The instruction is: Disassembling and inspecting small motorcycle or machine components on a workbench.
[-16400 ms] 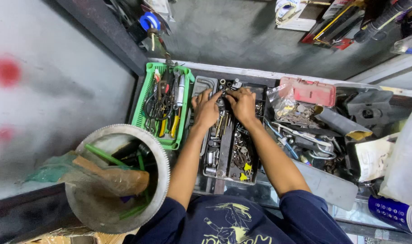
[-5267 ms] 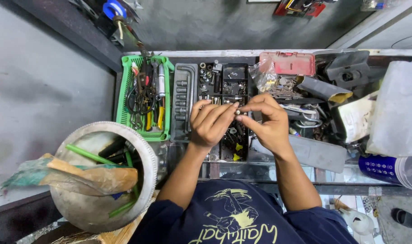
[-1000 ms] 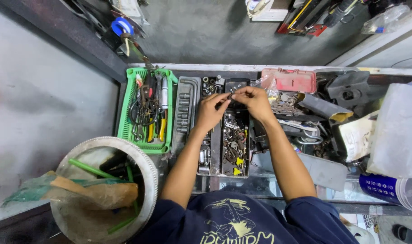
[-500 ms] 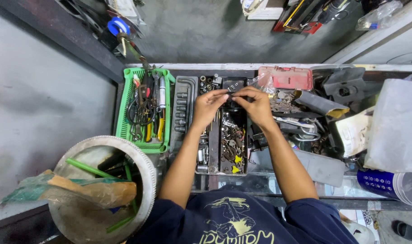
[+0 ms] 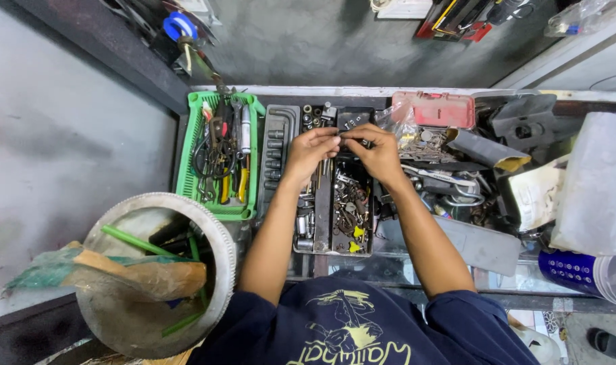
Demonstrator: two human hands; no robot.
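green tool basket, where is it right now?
Head view, left of centre: the green basket sits just left of the grey socket tray, beyond the round metal bin, left of the left hand.

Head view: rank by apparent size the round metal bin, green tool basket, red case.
1. Round metal bin, though it sits nearer the camera, which inflates it.
2. Green tool basket.
3. Red case.

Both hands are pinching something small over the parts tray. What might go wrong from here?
1. The piece pinched between the left hand and right hand is tiny; dropped, it would likely vanish among the loose hardware in the parts tray.
2. Reaching sideways, a forearm might snag the tools in the green basket.
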